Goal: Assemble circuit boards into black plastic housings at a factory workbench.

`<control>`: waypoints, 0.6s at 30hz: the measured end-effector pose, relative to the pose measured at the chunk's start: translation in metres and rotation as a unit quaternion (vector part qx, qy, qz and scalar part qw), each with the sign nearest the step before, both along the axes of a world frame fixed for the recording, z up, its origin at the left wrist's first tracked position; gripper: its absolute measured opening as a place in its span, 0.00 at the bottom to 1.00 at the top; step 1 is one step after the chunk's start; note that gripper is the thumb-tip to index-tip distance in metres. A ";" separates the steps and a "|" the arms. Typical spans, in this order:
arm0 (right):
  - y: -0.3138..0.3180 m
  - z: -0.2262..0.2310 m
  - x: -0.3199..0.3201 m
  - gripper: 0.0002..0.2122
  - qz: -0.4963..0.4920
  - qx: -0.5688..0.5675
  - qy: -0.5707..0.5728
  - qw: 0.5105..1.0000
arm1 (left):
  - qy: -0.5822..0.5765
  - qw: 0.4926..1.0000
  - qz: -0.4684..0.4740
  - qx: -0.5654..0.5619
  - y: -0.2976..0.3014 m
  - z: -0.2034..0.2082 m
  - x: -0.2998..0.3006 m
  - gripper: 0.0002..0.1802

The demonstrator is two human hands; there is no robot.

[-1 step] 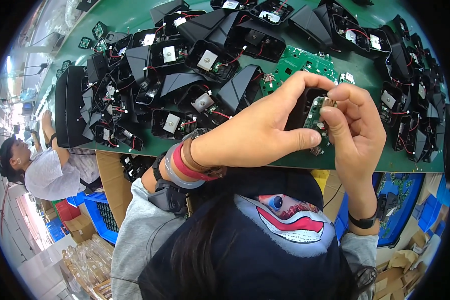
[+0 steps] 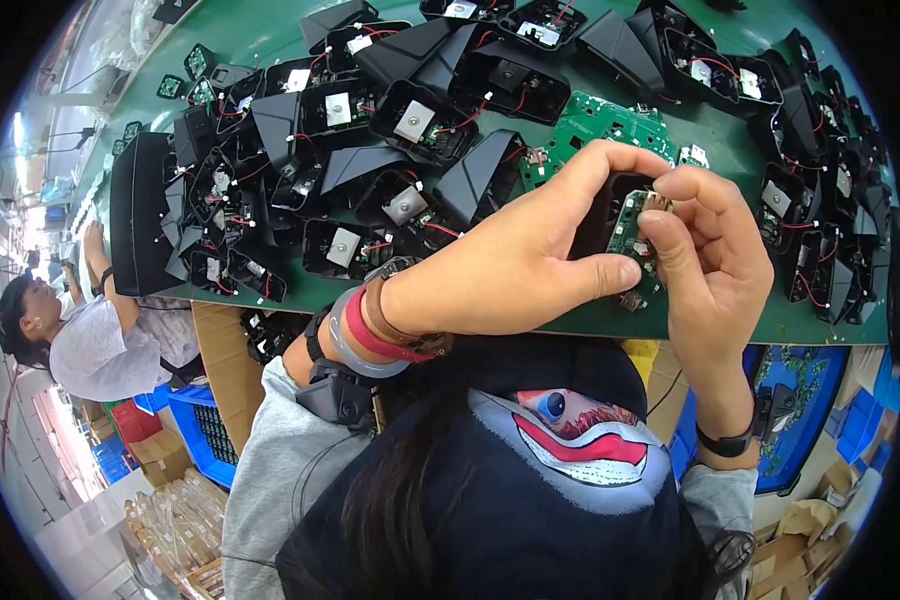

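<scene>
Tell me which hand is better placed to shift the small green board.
Probably the right hand: it pinches the small green board near its upper end, while the left hand is curled around the black housing.

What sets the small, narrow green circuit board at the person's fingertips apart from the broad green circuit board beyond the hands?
The small, narrow green circuit board looks far smaller and slimmer than the broad green circuit board. The small one is pinched in the right hand; the broad one lies on the green table. Both are green and carry mounted parts.
</scene>
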State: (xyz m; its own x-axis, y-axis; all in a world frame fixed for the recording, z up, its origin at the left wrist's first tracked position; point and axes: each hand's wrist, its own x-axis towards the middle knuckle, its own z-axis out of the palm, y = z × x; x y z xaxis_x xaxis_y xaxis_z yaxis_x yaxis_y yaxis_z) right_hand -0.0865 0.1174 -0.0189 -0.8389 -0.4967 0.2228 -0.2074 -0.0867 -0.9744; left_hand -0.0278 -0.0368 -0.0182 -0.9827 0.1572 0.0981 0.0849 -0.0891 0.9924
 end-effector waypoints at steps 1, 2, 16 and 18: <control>-0.004 -0.001 -0.001 0.07 -0.024 0.004 0.053 0.998 | -0.001 1.000 0.001 0.000 -0.001 0.000 -0.001 0.29; -0.003 0.002 -0.006 0.08 -0.036 0.072 0.171 0.982 | -0.013 1.000 -0.007 0.000 -0.001 0.001 -0.001 0.28; -0.003 0.009 0.004 0.24 0.064 -0.001 -0.126 0.990 | -0.032 0.995 0.034 0.089 -0.006 0.010 -0.007 0.27; -0.003 0.018 0.004 0.25 0.104 0.001 -0.171 0.980 | 0.006 0.996 0.048 0.069 -0.005 0.013 -0.002 0.26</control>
State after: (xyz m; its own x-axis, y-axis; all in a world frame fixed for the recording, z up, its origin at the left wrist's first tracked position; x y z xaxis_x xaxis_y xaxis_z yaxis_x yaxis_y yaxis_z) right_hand -0.0825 0.1143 -0.0013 -0.7446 -0.6652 -0.0551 0.1540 -0.0909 -0.9839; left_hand -0.0299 -0.0423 -0.0047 -0.9912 0.0475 0.1236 0.1106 -0.2161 0.9701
